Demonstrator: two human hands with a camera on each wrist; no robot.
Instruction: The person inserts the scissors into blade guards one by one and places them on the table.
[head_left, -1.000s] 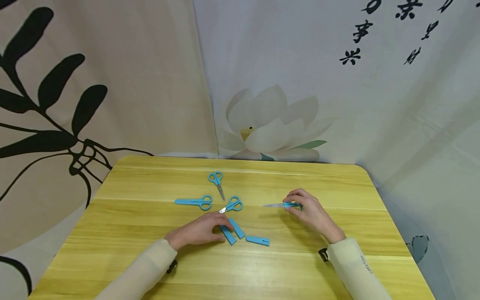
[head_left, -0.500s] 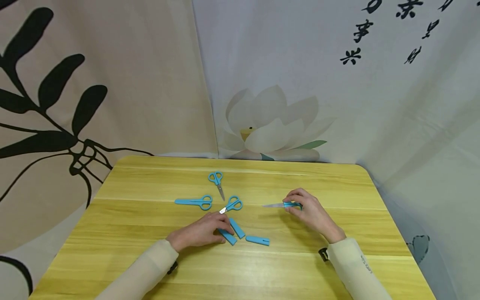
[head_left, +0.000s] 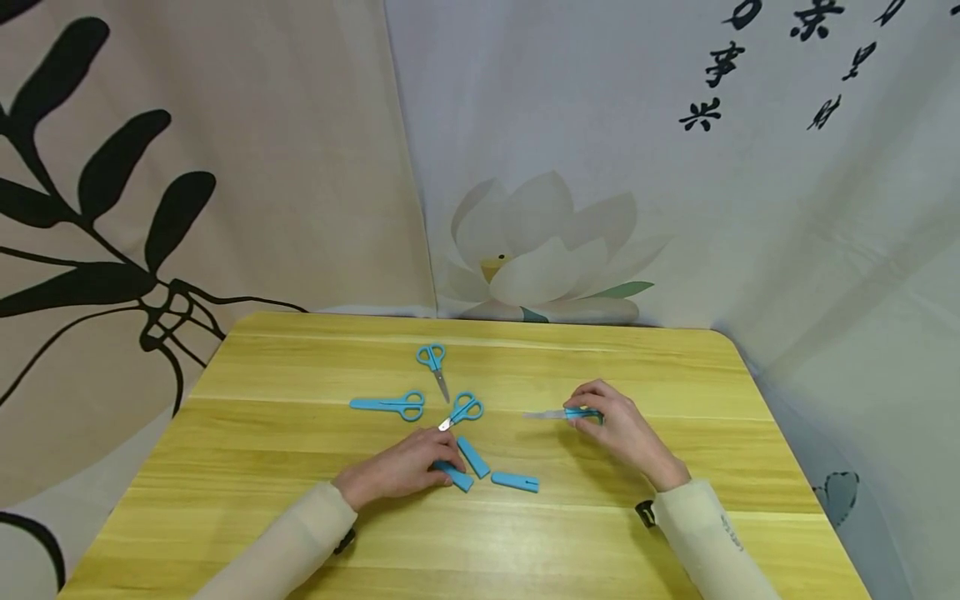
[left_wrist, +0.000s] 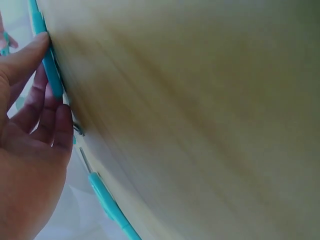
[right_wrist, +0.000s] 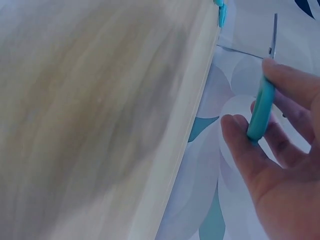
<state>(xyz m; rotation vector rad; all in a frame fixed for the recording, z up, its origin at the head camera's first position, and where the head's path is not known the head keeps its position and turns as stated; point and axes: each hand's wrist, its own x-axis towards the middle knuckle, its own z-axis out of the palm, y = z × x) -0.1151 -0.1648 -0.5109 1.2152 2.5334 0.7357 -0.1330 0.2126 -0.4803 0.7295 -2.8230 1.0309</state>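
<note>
My right hand (head_left: 621, 423) holds a pair of blue-handled scissors (head_left: 582, 412) above the table, its bare blade pointing left. In the right wrist view thumb and fingers pinch the scissors' handle (right_wrist: 261, 110). My left hand (head_left: 405, 467) pinches a flat blue scissors sheath (head_left: 460, 479) between thumb and fingers, low over the wood; the left wrist view has the sheath (left_wrist: 52, 75) too, partly covered by the thumb. Right by the left knuckles lie bare-bladed scissors (head_left: 467, 407). Two loose blue sheaths, one angled (head_left: 474, 458) and one level (head_left: 516, 482), lie just right of that hand.
Farther back on the wooden table (head_left: 637, 550) lie another bare-bladed pair of scissors (head_left: 432, 360) and a sheathed pair (head_left: 386, 405). A printed curtain (head_left: 300, 150) hangs behind the table's back edge.
The sheath in my left hand has turned a little, its far end swinging left and towards me. My right hand has dipped slightly with the scissors. The loose things lie about where they were.
</note>
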